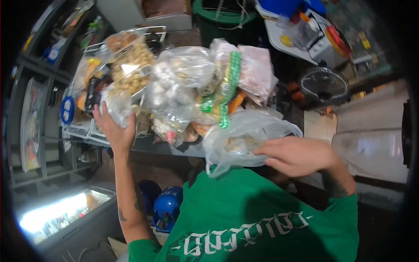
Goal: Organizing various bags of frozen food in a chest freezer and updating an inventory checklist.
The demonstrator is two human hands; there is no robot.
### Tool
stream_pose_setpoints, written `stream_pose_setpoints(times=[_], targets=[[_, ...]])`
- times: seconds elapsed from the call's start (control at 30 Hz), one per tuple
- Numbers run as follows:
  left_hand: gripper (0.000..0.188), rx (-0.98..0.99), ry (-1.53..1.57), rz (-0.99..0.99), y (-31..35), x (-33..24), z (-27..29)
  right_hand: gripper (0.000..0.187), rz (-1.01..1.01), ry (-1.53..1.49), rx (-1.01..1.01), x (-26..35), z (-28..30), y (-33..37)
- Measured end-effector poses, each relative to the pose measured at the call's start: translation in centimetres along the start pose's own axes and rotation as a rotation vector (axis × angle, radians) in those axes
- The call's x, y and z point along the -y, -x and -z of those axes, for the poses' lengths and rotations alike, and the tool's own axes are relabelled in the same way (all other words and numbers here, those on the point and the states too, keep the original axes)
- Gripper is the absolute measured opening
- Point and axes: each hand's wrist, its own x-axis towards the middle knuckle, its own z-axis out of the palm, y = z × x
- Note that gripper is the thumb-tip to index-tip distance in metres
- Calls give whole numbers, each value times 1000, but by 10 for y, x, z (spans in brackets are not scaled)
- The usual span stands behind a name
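Observation:
My left hand (117,130), fingers spread, rests against a clear plastic bag (117,105) with whitish contents at the rack's front edge. My right hand (299,155) is closed at the right side of a translucent white carrier bag (218,150), its thumb and fingers on the plastic near the mouth. Inside that bag is a smaller pale, wrapped packet (239,146); its contents are unclear. Behind the hands lie a bag of round tan balls (131,70), a bag of white balls (163,87), a green-striped packet (230,87) and a pinkish frosty bag (256,72).
A white wire rack (94,135) holds bags at left, beside grey shelves (46,83). A green bin (227,19) stands behind the pile. At right are a fan (324,84) and a cluttered white table (286,41). Below left sit a blue gas cylinder (168,203) and a lit display case (65,214).

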Motion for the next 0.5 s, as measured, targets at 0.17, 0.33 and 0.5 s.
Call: stream_pose_setpoints(times=[0.17, 0.33, 0.5], targets=[[35, 757, 847, -503, 16, -192, 47, 36, -78, -48, 57, -32, -69, -29], [27, 1500, 262, -717, 75, -235, -44, 34, 93, -50, 305, -57, -107, -31], [23, 1446, 8, -558, 90, -226, -40, 27, -25, -111, -124, -66, -105, -25]])
